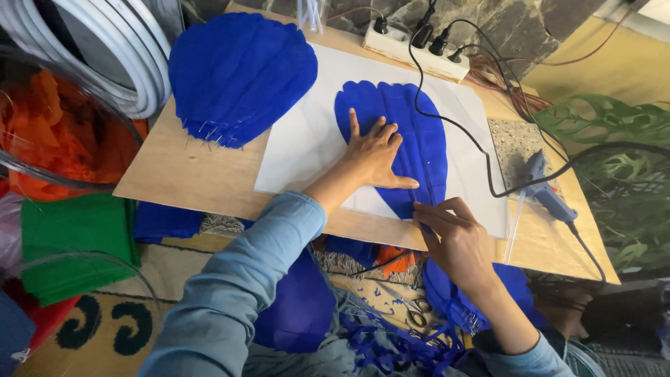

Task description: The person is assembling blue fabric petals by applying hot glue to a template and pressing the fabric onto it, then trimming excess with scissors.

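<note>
Blue fabric scraps (391, 345) and small scissors (417, 312) litter the lap nearest the camera. Above them, the right hand (453, 241) pinches the lower tip of a blue petal-shaped fabric piece (419, 139), fingers closed narrowly on its edge. The left hand (373, 153) lies flat and spread on that piece, over a white sheet (307, 132) on a plywood board (181, 174). Farther left sits a ribbed blue stack (241, 73); a blue glue gun (548, 192) rests to the right.

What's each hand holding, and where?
Left hand holds nothing, pressed flat on the blue petal. Right hand pinches the petal's narrow lower tip.
</note>
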